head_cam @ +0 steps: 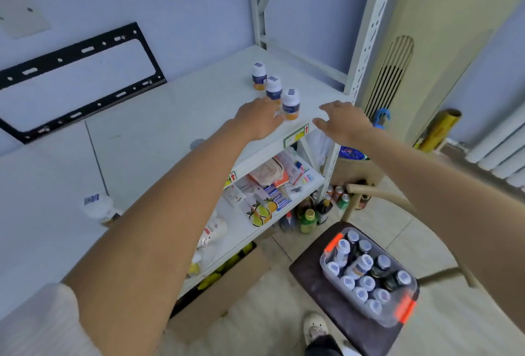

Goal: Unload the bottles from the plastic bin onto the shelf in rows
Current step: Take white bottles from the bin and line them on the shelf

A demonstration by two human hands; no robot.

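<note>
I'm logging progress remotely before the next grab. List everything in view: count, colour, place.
shelf bottles: three, white with orange bases, in a diagonal row on the top shelf.
lone bottle: one, white, far left of that shelf.
plastic bin: one, clear with orange latches, on a dark chair, holding many capped bottles.
lower shelf: white, with mixed packets and boxes.
floor bottles: several, mixed colours, by the rack's foot.
cardboard box: one, brown, under the rack.
left hand: beside the nearest row bottle.
right hand: open, above the shelf edge.
</note>
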